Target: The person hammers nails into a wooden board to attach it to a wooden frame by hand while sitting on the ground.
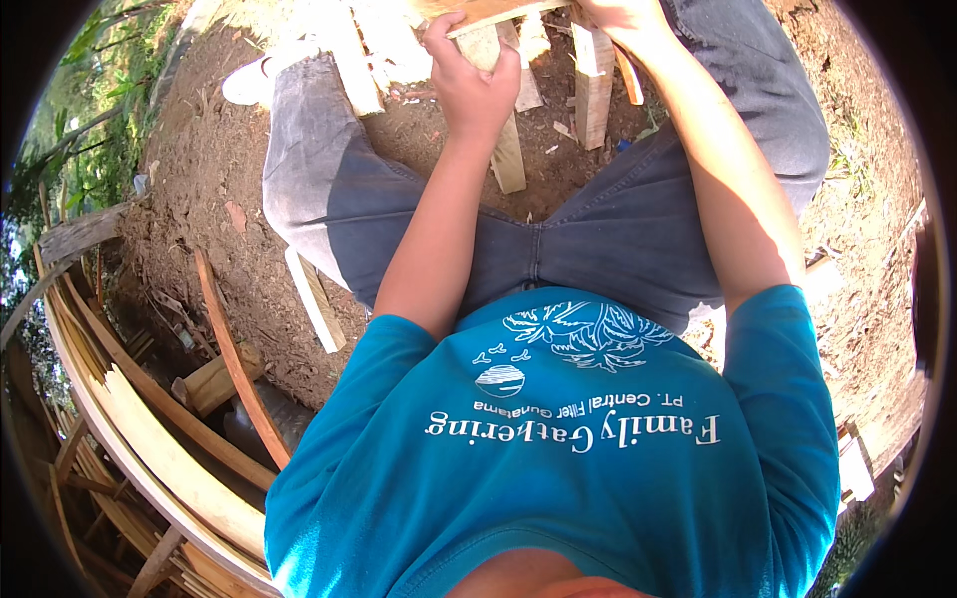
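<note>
A wooden board (498, 10) lies across the top edge of the view, its far part cut off. My left hand (472, 90) is closed on its near edge, with a finger curled over the top and the thumb beside the lower side. At the board's right end is my right hand (626, 18), bright with sun and partly cut off by the view's edge. It appears to grip the board there; most of its fingers are out of sight. Below the board, between my legs, stand short wooden pieces, among them a pale block (593, 90) and a narrow upright piece (507, 159).
Brown soil (219, 199) with wood chips spreads around my seated legs. Long wooden strips (169, 439) are stacked at the lower left, near a curved slat (234, 349). A short pale stick (314, 299) lies beside my left thigh. Green plants grow at the far left.
</note>
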`<state>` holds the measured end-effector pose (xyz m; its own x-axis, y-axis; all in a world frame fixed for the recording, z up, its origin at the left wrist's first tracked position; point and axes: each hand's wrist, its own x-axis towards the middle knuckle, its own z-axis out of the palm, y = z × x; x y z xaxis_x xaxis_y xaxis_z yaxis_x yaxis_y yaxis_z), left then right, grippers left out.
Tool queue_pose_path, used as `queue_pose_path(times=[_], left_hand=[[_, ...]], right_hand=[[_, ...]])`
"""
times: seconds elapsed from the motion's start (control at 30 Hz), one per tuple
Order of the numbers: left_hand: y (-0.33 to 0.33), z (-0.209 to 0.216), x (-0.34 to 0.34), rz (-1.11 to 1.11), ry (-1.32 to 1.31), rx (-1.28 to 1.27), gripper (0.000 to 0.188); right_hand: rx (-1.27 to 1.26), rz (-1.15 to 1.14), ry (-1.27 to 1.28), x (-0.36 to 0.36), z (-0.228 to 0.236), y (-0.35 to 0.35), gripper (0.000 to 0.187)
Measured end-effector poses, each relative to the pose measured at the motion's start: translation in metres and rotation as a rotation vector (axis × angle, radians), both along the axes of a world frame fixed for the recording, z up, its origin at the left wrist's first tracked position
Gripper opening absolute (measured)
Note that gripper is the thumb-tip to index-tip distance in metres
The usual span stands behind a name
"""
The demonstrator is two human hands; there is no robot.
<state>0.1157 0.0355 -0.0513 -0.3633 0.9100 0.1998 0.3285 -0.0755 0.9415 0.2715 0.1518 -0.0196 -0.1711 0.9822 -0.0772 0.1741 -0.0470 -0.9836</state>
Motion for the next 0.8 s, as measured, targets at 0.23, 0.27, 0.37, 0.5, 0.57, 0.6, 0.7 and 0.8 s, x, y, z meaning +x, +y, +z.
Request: queue_pose_path(times=[0.23,0.27,0.37,0.5,0.57,0.6,0.7,0.8], left_hand=[[0.002,-0.001,-0.001,0.03,0.205,0.082,0.057],[0.003,0.003,0.002,0.038,0.234,0.073,0.058],[0.0,0.004,-0.003,0.131,0.241,-0.048,0.052],[0.001,0.009,-0.001,0.153,0.2,-0.104,0.061],[0.002,0.011,0.002,0.176,0.202,-0.17,0.06],[0.003,0.012,0.003,0.175,0.206,-0.148,0.06],[0.005,0.012,0.004,0.176,0.22,-0.094,0.061],[0.006,0.014,0.005,0.174,0.204,-0.111,0.062]], right_hand=[[0.036,-0.02,-0.018,0.002,0.002,-0.001,0.013],[0.054,-0.035,-0.004,0.004,0.003,-0.001,0.013],[0.017,-0.033,0.012,0.0,-0.012,0.002,0.015],[0.033,-0.025,-0.004,-0.001,-0.011,0.002,0.016],[0.037,-0.036,0.036,-0.001,-0.015,0.002,0.016],[0.054,-0.045,-0.002,0.0,-0.013,0.001,0.016],[0.084,-0.052,-0.089,0.001,-0.009,0.0,0.017],[0.071,-0.029,-0.106,0.004,-0.01,0.001,0.018]])
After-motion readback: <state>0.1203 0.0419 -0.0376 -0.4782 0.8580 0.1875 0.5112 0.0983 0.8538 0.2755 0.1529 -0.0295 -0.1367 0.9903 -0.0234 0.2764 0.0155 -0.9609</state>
